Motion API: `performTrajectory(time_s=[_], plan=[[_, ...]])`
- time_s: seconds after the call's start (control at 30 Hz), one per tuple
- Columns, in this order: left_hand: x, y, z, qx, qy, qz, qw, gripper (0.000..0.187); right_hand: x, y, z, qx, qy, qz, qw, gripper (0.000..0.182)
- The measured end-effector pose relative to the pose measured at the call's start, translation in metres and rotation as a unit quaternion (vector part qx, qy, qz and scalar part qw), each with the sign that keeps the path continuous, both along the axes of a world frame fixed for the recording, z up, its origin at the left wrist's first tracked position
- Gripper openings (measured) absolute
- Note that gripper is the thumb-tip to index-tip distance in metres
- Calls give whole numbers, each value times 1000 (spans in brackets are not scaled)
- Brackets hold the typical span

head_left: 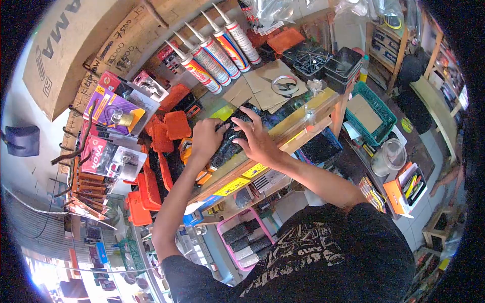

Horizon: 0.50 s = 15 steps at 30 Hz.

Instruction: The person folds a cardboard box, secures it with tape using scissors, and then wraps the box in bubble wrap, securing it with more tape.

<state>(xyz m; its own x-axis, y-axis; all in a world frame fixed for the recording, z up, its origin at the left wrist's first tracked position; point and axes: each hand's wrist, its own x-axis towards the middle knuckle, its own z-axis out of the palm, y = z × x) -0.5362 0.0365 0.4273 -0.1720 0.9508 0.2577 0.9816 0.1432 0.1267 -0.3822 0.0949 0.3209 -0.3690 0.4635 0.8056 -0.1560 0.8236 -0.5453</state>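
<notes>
At the edge of a wooden shelf [283, 146], both hands are over a glossy, dark bundle [227, 150] that looks like black plastic. My left hand [206, 139] has its fingers bent down and closed at the bundle's upper left side. On the other side, my right hand [257, 139] is curved with thumb and fingers apart, its fingertips close over the bundle. A small yellow-green piece [223, 112] lies just beyond my left hand. Orange plastic pieces [177, 126] stand left of that hand.
Several sealant tubes [222, 55] stand at the back, near brown cardboard sheets [260, 83] and a tape roll [284, 86]. Blister packs [113, 113] hang at left. A green crate [371, 113] and a clear jar [389, 157] are at right. Below is a pink-rimmed basket [221, 233].
</notes>
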Motion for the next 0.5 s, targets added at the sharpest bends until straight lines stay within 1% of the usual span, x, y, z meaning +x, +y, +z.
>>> performTrajectory(time_s=[0.07,0.2,0.27,0.5], plan=[[0,-6,-1,13,19,-23,999,23,-2,-1,-2,-10,1,-19,1000,78],[12,-15,-5,35,13,-23,999,22,-3,-2,-4,-33,20,-44,998,81],[14,-16,-10,66,24,-50,996,22,-6,-1,-6,-38,38,-48,997,82],[30,-28,-13,22,-7,-17,1000,22,-6,-1,-7,-54,49,-48,996,84]])
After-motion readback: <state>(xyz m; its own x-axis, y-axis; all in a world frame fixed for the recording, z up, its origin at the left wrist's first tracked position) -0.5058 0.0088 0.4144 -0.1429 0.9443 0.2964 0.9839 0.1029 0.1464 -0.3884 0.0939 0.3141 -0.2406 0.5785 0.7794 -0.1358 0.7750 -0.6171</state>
